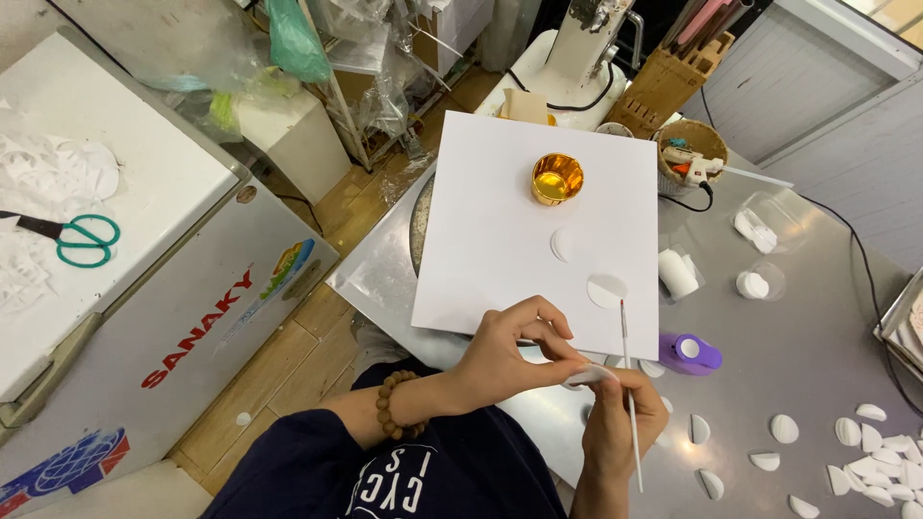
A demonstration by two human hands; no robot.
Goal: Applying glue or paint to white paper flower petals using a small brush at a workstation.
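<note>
1. While my left hand [514,351] pinches a small white paper disc [588,376] between thumb and fingertips, my right hand [615,423] is closed around a thin white brush [627,384], just below the near edge of the white board [500,231].
2. Containers: a gold cup [557,179] stands open near the far end of the board, its inside shiny; I cannot tell what is in it. A clear tub [769,223] to the right holds white pieces, and a woven basket [694,144] holds a glue gun [694,165].
3. Edges and room: the board overhangs the steel table [798,356]; two white discs [606,289] lie on it, with bare board to their left. A purple punch [690,354] sits just right of my hands, and folded white petals [880,452] are scattered well apart at the right.
4. The brush runs almost upright in view, tip pointing away from me toward the board, handle toward my body. The disc lies roughly flat, touching the brush.
</note>
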